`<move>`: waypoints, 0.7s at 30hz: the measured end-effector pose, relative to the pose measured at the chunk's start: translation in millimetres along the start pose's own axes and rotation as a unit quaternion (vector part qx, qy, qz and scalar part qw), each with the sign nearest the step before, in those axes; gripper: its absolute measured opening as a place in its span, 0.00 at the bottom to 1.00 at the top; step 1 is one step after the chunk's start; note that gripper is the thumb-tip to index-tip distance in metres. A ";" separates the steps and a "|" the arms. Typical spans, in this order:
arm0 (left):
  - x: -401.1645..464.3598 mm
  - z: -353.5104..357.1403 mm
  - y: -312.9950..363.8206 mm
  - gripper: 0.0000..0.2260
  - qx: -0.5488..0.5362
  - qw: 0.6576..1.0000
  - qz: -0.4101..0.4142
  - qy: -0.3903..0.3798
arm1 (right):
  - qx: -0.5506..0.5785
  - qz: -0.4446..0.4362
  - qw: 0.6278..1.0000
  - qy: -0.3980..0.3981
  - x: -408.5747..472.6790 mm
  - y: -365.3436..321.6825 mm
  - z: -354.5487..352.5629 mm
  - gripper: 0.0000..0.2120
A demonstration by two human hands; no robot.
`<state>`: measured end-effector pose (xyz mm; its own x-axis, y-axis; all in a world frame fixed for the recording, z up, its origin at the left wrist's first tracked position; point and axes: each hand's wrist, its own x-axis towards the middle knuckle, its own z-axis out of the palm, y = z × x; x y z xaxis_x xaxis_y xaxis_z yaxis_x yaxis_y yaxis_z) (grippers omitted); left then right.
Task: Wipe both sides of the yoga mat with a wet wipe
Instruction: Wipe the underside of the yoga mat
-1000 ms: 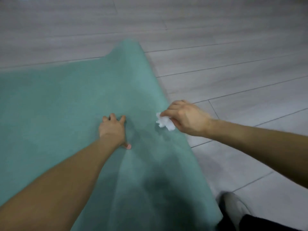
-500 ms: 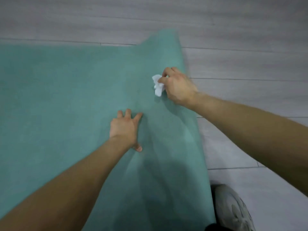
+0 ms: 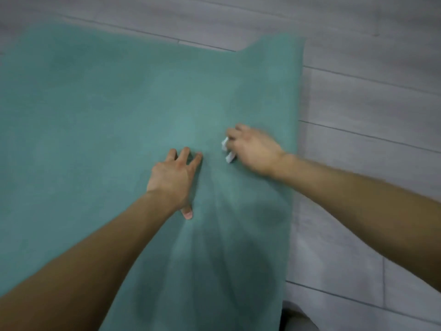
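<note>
A teal yoga mat [image 3: 95, 115] lies spread on the floor and fills most of the view; its far right corner curls up. My left hand [image 3: 173, 177] presses flat on the mat near the middle, fingers spread. Just to its right, my right hand [image 3: 253, 149] grips a crumpled white wet wipe [image 3: 228, 151] and holds it against the mat's surface. Only small bits of the wipe stick out from under the fingers. The right hand is motion-blurred.
Grey wood-look floor planks [image 3: 370, 103] run along the mat's right edge and behind it. A bit of a shoe or clothing [image 3: 298, 318] shows at the bottom right, beside the mat's near edge.
My right hand with the wipe has come back across the mat toward my left hand, after reaching further out half a second ago. The left hand stays pressed in place. The view has shifted.
</note>
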<state>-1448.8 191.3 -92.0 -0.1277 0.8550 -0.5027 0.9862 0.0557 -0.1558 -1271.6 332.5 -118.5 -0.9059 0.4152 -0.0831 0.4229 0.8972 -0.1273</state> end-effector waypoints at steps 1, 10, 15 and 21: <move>0.2 0.4 0.5 0.72 -0.004 1.000 -0.002 -0.002 | -0.022 0.071 0.997 0.014 13.4 33.9 -9.6 0.13; 11.7 -8.8 -3.3 0.57 -0.045 0.999 -0.006 -0.012 | 0.205 -0.145 0.966 -0.065 -41.7 -85.4 34.0 0.14; 37.1 -35.5 0.9 0.34 -0.054 0.999 -0.008 0.001 | 0.034 0.004 0.999 0.041 12.7 20.9 7.1 0.10; 41.4 -35.5 14.8 0.39 -0.033 0.999 -0.037 0.013 | 0.144 0.140 0.978 0.048 19.6 6.5 10.2 0.09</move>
<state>-1435.7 245.9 -85.0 -0.1983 0.8600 -0.4702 0.9791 0.1521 -0.1347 -1286.4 344.9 -131.0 -0.7454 0.6635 -0.0634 0.6312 0.6721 -0.3872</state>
